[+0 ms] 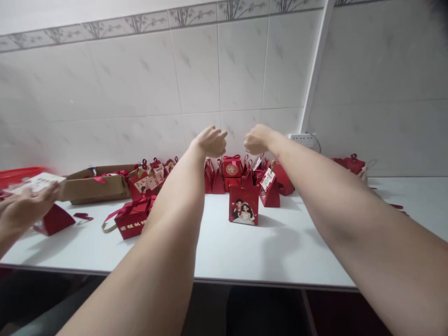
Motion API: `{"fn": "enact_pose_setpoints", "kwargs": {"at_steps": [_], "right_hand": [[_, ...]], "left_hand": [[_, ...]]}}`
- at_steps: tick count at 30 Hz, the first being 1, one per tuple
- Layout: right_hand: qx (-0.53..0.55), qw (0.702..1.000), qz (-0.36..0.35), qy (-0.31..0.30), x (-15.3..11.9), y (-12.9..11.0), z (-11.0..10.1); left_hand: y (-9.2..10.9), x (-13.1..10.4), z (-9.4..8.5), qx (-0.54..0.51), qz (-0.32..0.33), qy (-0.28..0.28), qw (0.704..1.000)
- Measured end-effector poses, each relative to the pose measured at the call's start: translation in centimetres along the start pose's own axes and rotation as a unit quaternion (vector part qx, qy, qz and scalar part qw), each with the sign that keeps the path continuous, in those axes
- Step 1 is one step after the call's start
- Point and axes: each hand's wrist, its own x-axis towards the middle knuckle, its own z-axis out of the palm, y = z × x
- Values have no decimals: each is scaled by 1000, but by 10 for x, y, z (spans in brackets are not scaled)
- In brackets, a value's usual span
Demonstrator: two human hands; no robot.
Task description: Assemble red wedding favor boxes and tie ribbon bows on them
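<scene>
The left hand (212, 142) and right hand (258, 139) are curled into fists near frame centre, nothing showing in either. The couple-print box (244, 204), below centre, looks like light, stiff, crushable card, probably best pinched gently by its sides.

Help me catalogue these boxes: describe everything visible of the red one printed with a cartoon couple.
The red box looks like card, its front printed with a cartoon couple, one in a white gown. A small gold mark shows near its top. It stands upright on the white table, in front of other red boxes. Only the table clearly touches it.
</scene>
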Motion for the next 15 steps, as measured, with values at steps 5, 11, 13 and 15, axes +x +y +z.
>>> {"fn": "enact_pose_setpoints", "kwargs": {"at_steps": [5,11,13,15], "right_hand": [[-113,965,-155,-178,16,-30,-5],[109,970,-11,-216,-38,-25,-35],[132,968,-24,-214,-83,-25,-49],[131,963,-63,-227,-144,-29,-54]], "left_hand": [[15,18,-17,149,94,-13,984],[10,-28,1,58,54,-32,996],[15,-70,17,33,119,-30,992],[23,-119,38,29,205,0,978]]}}
